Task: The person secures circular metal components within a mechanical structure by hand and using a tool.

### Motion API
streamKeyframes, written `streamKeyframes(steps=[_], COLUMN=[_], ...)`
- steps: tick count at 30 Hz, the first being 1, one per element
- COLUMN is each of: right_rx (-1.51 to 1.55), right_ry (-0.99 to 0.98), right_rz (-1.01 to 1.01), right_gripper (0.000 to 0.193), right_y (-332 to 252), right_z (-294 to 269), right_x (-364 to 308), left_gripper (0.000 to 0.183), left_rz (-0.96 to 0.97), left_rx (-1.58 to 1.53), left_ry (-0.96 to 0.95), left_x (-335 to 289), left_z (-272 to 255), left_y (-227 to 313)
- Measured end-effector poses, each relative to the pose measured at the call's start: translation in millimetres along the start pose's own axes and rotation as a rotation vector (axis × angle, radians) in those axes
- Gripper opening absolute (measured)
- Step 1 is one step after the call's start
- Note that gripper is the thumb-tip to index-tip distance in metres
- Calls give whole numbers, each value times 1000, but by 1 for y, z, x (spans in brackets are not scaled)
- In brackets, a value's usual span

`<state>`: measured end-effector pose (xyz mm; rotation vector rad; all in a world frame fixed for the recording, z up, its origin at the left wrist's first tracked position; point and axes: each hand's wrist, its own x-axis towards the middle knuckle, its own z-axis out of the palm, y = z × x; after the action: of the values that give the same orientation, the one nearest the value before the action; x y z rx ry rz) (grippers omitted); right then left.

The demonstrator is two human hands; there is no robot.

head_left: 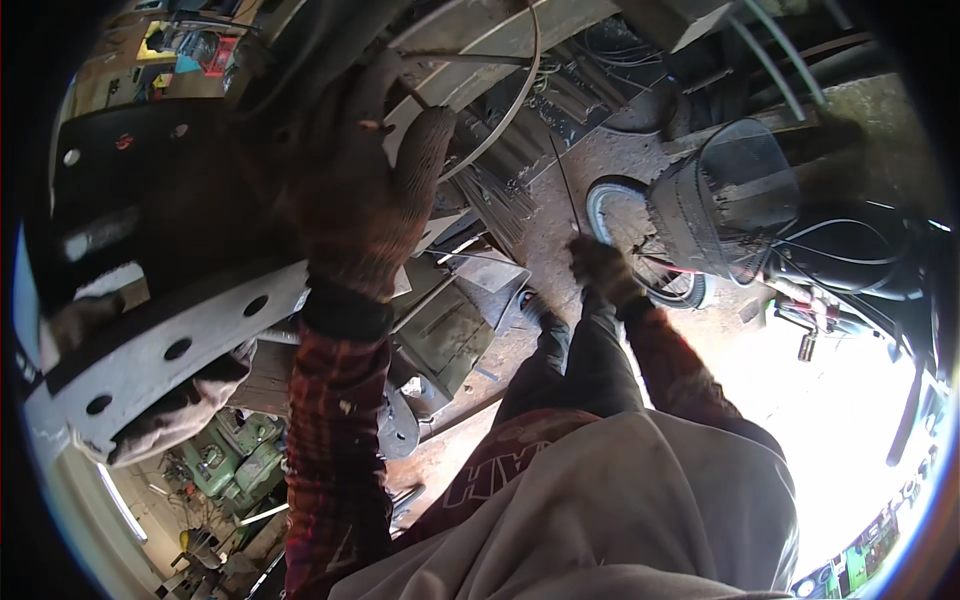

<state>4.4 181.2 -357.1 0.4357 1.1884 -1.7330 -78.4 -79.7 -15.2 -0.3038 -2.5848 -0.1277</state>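
Note:
Close to the camera, my left hand (365, 200) wears a dark knitted glove and reaches up against a large dark metal piece (190, 180). Its thumb stands apart from the fingers, some of which are lost in shadow. My right hand (603, 270), also gloved, is lower down, closed around a thin dark rod (565, 180) that points up and away. A curved grey metal strip with round holes (180, 348) runs left of my left wrist. Beyond my left thumb, a pale cable (515, 100) bends down from above.
A bicycle wheel (598, 205) and a wire basket (725, 200) stand just right of my right hand. Long metal bars (490, 205) lie ahead. Near my legs is a greenish metal box (445, 340). A green machine (235, 455) stands at lower left.

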Motion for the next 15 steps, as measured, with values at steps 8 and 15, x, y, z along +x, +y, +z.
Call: streamKeyframes(steps=[8,15], right_rx=[-937,-746], right_ry=[213,319], right_rz=[-797,-709], right_gripper=[25,21], right_y=[42,-12], right_z=[28,73], right_x=[-187,-282], left_gripper=[50,35], left_rz=[-75,-571], left_rx=[-405,-1324], left_ry=[-32,-533], left_x=[-36,-68], left_z=[-33,16], left_y=[91,158])
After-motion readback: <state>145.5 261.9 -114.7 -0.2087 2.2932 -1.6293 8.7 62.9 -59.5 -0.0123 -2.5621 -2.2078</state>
